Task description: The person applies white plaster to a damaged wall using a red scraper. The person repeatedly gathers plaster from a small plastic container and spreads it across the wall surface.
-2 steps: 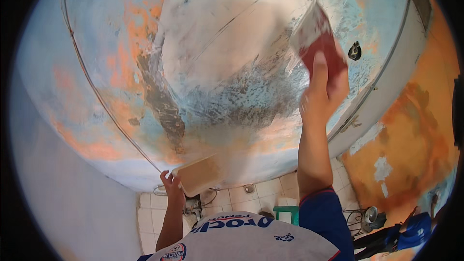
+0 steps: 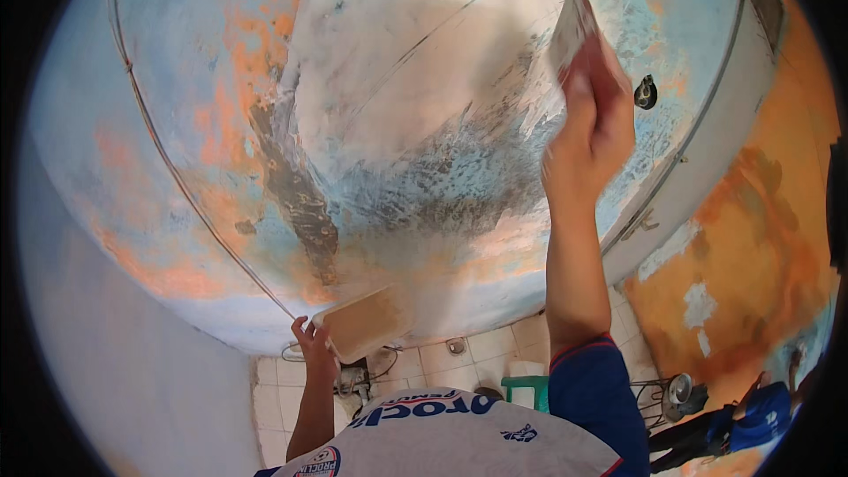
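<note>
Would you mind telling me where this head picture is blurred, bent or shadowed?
In the head view, the right hand and its trowel are smeared by motion blur; the left hand and its board look sharper. The fisheye bends the thin cable and the wall into curves, and the corners go black. A soft shadow lies across the pale plaster.

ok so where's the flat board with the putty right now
In the head view the flat board sits low and left of centre, held by the left hand against the wall, just above the tiled floor.
</note>
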The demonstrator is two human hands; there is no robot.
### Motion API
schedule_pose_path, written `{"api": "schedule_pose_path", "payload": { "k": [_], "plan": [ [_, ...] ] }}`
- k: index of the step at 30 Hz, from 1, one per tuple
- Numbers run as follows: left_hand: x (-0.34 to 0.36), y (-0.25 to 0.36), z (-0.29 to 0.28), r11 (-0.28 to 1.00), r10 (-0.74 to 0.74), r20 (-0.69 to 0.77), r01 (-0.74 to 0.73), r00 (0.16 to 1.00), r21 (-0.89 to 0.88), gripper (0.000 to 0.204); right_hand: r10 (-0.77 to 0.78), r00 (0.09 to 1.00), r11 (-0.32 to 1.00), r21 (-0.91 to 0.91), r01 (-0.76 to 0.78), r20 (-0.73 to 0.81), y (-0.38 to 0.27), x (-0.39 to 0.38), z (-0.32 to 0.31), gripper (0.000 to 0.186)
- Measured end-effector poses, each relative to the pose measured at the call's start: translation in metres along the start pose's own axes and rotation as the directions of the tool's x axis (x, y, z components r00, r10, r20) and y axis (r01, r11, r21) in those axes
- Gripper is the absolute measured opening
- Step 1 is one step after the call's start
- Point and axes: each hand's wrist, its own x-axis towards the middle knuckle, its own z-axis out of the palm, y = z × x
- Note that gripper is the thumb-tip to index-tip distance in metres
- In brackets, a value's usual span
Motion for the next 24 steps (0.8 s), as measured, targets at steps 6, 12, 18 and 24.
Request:
{"api": "schedule_pose_path", "payload": {
  "k": [6,12,18,24],
  "plan": [
    [0.010,0.013,-0.042,0.999,-0.025,-0.032,0.026,0.999,0.028,0.058,-0.203,0.976,0.795,-0.569,0.208,0.073,0.045,0.056,0.057,0.051],
    [0.016,0.029,-0.089,0.987,-0.105,-0.146,0.121,0.984,0.104,0.059,-0.167,0.986,0.793,-0.591,0.145,0.017,0.058,0.071,0.064,0.054],
    [0.032,0.040,-0.126,0.981,-0.137,-0.157,0.155,0.978,0.113,0.061,-0.253,0.961,0.740,-0.618,0.265,0.109,0.074,0.058,0.091,0.051],
    [0.044,0.045,-0.146,0.982,-0.118,-0.108,0.133,0.987,0.136,0.061,-0.125,0.961,0.770,-0.587,0.252,0.247,0.004,-0.033,0.116,0.056]
  ]
}}
